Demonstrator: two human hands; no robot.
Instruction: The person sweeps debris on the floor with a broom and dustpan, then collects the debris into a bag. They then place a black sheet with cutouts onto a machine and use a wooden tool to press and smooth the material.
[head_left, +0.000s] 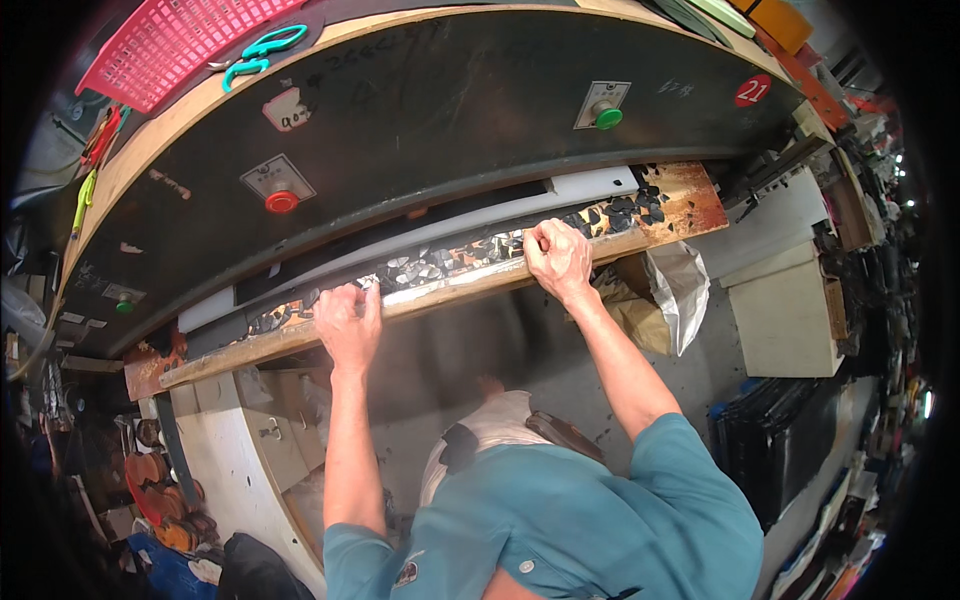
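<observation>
Along the machine's front ledge, head view: dark scraps [430, 265] lie between the white bar [594, 185] and wooden rail [260, 347]; the rail probably stops them dropping off. Left hand [346, 322]: fingers curled at the rail, left of the main pile. Right hand [562, 257]: curled over scraps and rail, farther right. Can't tell if either grasps anything. Wide spacing probably spans the pile. Red button [283, 202] and green button [608, 119] sit up front, likely for easy reach.

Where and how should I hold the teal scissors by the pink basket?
Probably grip the scissors by the upper teal handle, reaching in from the right: that loop sticks out rightward, while the metal tip points left, toward the pink basket.
</observation>
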